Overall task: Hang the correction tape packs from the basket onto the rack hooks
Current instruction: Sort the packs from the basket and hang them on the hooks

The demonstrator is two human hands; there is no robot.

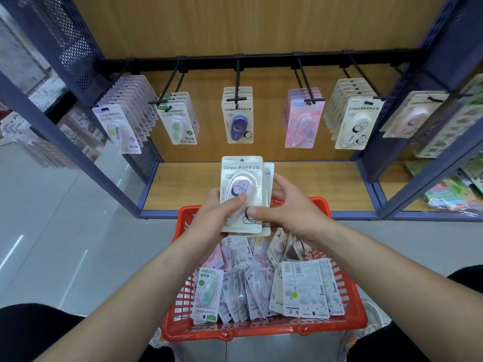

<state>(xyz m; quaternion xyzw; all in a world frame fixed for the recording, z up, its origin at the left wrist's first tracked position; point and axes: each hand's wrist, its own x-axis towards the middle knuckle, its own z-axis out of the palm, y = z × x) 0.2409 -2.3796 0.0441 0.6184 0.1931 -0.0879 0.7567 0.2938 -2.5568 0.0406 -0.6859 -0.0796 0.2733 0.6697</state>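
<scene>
Red basket [261, 332] of loose packs sits nearest, and over its far rim the left hand [214, 220] and right hand [290, 212] together pinch a small stack of correction tape packs [241, 173], seemingly light, stiff, slippery cards best gripped low, leaving the hang holes free.

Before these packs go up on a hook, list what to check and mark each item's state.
1. Grip: the left hand and right hand both hold the held packs, thumbs on the front. Ok.
2. Hang hole: at the top of the stack, facing up and uncovered. Ok.
3. Stack squared: the rear pack sticks out to the right behind the one in front. Not ok.
4. Matching hook: the far-right hook's pack looks similar in colour, but it is blurred. Cannot tell.
5. Basket: holds more packs for the next round. Ok.
</scene>
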